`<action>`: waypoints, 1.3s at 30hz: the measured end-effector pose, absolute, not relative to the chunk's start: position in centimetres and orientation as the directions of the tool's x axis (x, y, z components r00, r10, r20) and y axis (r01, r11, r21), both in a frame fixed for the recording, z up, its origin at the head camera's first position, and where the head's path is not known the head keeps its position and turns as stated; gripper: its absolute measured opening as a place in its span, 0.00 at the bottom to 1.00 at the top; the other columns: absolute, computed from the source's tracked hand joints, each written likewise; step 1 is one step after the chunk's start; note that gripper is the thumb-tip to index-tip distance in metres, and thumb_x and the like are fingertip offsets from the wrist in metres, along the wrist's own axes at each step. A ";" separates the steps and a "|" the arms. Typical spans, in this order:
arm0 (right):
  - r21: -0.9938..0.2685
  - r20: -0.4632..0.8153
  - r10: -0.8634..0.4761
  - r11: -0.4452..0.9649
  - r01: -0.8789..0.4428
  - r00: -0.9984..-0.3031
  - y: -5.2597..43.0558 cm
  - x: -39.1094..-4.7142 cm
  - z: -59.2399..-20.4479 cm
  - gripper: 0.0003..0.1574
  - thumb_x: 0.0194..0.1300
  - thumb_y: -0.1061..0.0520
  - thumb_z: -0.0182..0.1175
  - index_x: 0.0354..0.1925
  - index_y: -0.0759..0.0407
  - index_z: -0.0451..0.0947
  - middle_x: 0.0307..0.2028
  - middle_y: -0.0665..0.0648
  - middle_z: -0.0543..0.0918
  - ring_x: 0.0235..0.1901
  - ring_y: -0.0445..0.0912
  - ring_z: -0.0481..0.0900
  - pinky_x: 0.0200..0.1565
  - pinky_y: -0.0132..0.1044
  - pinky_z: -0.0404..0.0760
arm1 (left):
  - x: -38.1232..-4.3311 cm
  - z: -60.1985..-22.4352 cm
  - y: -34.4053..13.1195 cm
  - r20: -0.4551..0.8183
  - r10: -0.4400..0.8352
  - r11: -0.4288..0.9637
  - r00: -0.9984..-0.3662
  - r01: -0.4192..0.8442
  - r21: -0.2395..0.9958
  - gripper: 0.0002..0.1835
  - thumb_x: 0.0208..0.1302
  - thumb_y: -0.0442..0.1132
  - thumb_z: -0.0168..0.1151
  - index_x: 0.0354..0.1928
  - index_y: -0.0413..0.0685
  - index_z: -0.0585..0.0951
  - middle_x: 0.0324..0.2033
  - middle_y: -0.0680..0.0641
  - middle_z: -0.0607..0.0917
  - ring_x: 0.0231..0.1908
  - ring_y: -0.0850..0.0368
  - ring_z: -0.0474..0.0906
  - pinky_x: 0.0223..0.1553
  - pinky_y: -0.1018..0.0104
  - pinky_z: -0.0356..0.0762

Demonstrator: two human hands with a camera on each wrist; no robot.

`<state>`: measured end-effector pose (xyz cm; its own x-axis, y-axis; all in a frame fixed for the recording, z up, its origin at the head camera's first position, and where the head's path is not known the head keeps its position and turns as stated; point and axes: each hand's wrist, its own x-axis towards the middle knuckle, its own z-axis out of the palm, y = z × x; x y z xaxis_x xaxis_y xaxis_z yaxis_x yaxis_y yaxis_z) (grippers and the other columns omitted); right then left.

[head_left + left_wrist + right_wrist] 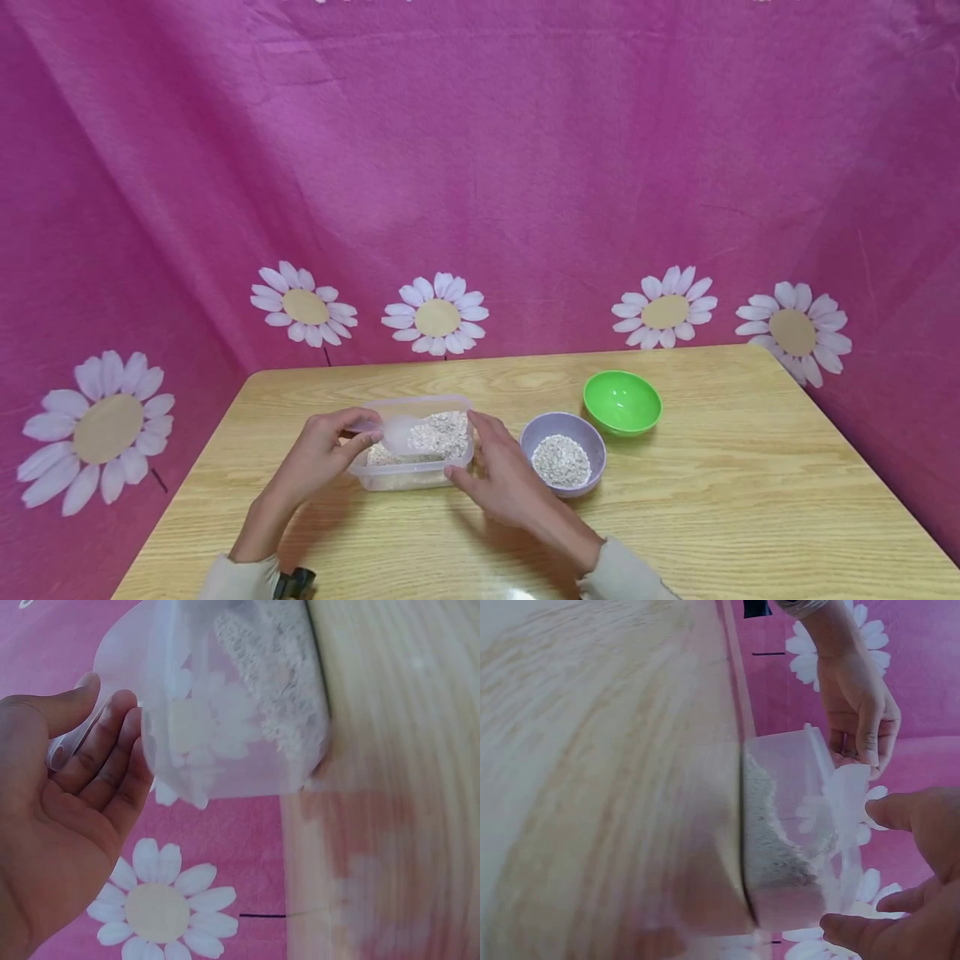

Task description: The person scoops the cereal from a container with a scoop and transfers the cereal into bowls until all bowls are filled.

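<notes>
A translucent plastic scoop (402,436) is pinched by its handle between the thumb and fingers of my left hand (324,450). Its bowl is over a clear rectangular container (405,471) partly filled with pale, flaky oats (444,432). In the left wrist view the oats (281,682) show through the wall, heaped toward one end. My right hand (501,471) is at the container's right end, its fingers extended, with fingertips by the far corner and thumb by the near rim. The right wrist view shows these fingers (855,930) spread beside the container (784,900).
Just right of my right hand stands a purple bowl (527,433) with similar pale oats in it. A green bowl (622,403) sits behind it, farther right. All stand on a wooden table (712,500), with a pink flowered cloth (525,167) hanging behind.
</notes>
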<state>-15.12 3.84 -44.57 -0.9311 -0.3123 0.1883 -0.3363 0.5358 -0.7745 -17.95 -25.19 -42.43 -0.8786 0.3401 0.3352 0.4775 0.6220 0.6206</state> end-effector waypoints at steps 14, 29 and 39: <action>-0.768 0.230 -0.255 0.545 -0.336 -0.939 6.9 -14.8 -43.3 0.48 0.71 0.48 0.72 0.79 0.64 0.65 0.76 0.64 0.72 0.73 0.63 0.73 0.73 0.62 0.73 | -18.1 -42.0 -25.1 0.388 0.264 0.615 -0.883 0.464 0.637 0.10 0.69 0.32 0.73 0.50 0.41 0.89 0.40 0.46 0.94 0.39 0.63 0.89 0.43 0.67 0.86; -0.696 0.267 -0.206 0.634 -0.336 -0.941 12.9 -14.6 -42.9 0.45 0.70 0.52 0.72 0.77 0.65 0.68 0.75 0.65 0.74 0.74 0.63 0.73 0.74 0.62 0.72 | -19.0 -41.6 -21.2 0.340 0.267 0.517 -0.902 0.432 0.739 0.10 0.72 0.36 0.71 0.52 0.42 0.88 0.40 0.45 0.93 0.40 0.58 0.90 0.35 0.68 0.80; -0.662 0.310 -0.171 0.667 -0.342 -0.935 15.5 -14.2 -43.1 0.44 0.69 0.52 0.74 0.74 0.67 0.70 0.72 0.68 0.77 0.73 0.64 0.75 0.73 0.63 0.72 | -19.8 -41.5 -17.7 0.366 0.309 0.465 -0.878 0.475 0.747 0.09 0.71 0.36 0.72 0.51 0.44 0.89 0.41 0.47 0.93 0.41 0.60 0.88 0.44 0.68 0.85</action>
<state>-14.19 15.50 -43.15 -0.9352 -0.1715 0.3098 -0.3417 0.6669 -0.6622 -19.84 -17.70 -41.53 -0.8777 0.3094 0.3659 0.4753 0.4651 0.7468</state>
